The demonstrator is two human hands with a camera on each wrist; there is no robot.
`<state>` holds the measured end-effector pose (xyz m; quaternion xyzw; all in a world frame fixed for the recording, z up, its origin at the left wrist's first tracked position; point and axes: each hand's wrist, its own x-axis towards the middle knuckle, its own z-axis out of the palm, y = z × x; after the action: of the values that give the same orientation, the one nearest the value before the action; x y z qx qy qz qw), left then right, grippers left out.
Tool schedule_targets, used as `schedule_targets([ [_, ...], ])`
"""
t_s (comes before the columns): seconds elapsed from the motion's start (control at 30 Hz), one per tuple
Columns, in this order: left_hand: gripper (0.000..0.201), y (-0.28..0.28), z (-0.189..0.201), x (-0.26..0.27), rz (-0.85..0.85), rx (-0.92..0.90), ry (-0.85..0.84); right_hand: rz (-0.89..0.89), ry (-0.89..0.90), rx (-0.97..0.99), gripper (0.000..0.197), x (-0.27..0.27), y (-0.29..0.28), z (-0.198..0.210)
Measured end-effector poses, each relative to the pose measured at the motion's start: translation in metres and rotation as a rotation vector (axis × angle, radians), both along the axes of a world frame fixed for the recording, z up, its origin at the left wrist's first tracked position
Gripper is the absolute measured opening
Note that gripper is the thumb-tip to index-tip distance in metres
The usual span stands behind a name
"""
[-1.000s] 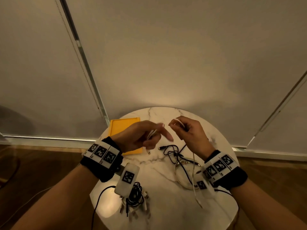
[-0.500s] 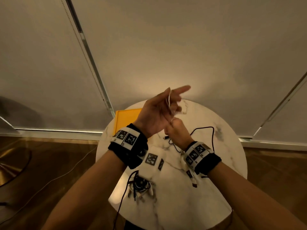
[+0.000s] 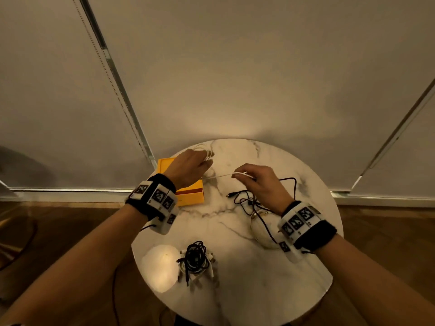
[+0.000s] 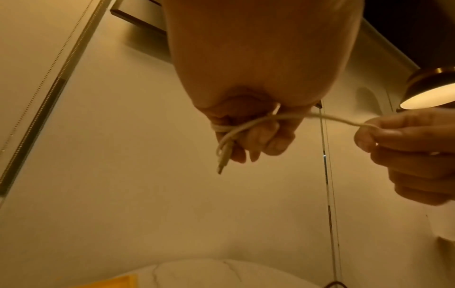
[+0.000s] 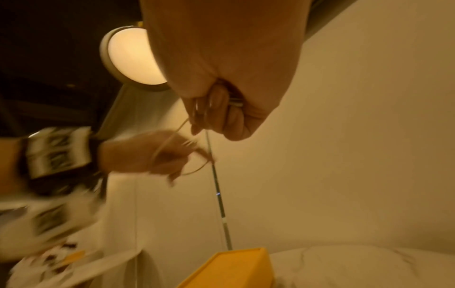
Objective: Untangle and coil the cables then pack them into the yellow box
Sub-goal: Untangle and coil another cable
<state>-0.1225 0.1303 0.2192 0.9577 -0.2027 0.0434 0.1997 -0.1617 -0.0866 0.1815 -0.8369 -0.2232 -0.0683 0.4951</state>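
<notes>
White cable being coiled

Loops are gripped in the left hand [image 3: 191, 167]; the cable [image 3: 219, 176] is pinched taut by the right hand [image 3: 259, 182] for winding.

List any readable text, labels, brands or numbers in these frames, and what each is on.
No readable words, brands or numbers in any view.
Left wristband: black-and-white square fiducial markers, patterns only, no characters.
Right wristband: same kind of markers, no characters.
Yellow box: a faint mark on its front side, too small and blurred to read.
White cable and its USB plug: no print visible.
</notes>
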Motion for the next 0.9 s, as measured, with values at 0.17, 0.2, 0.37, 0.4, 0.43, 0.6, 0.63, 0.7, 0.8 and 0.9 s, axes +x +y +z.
schedule_targets([
  [0.17,0.044,0.015,-0.015,-0.016,-0.015,-0.111,0.265,0.043,0.114,-0.052,0.013,-0.006,-0.022,0.004],
  [0.2,0.049,0.015,-0.016,-0.02,-0.022,-0.153,0.324,0.051,0.124,-0.05,0.013,-0.011,-0.023,0.006],
  [0.37,0.079,0.006,-0.021,-0.047,-0.162,-0.311,0.566,0.028,0.136,0.094,0.01,-0.017,-0.033,0.025],
  [0.4,0.073,0.002,-0.021,-0.051,-0.203,-0.404,0.617,0.006,0.139,0.155,0.01,-0.016,-0.035,0.027],
  [0.43,0.062,-0.003,-0.018,-0.057,-0.237,-0.53,0.664,-0.018,0.139,0.203,0.01,-0.015,-0.035,0.028],
  [0.6,0.045,-0.019,-0.007,-0.075,-0.335,-1.095,0.805,-0.051,0.081,0.218,0.014,-0.014,-0.023,0.004],
  [0.63,0.043,-0.022,-0.006,-0.076,-0.334,-1.182,0.816,-0.055,0.064,0.189,0.015,-0.016,-0.019,-0.002],
  [0.7,0.042,-0.025,-0.005,-0.073,-0.282,-1.314,0.793,-0.048,-0.002,0.099,0.015,-0.02,-0.01,-0.011],
  [0.8,0.044,-0.028,-0.009,-0.07,-0.152,-1.364,0.735,-0.043,-0.007,-0.025,0.018,-0.025,0.001,-0.019],
  [0.9,0.043,-0.028,-0.011,-0.068,-0.09,-1.408,0.746,0.0,0.176,0.047,0.023,-0.023,0.003,-0.016],
])
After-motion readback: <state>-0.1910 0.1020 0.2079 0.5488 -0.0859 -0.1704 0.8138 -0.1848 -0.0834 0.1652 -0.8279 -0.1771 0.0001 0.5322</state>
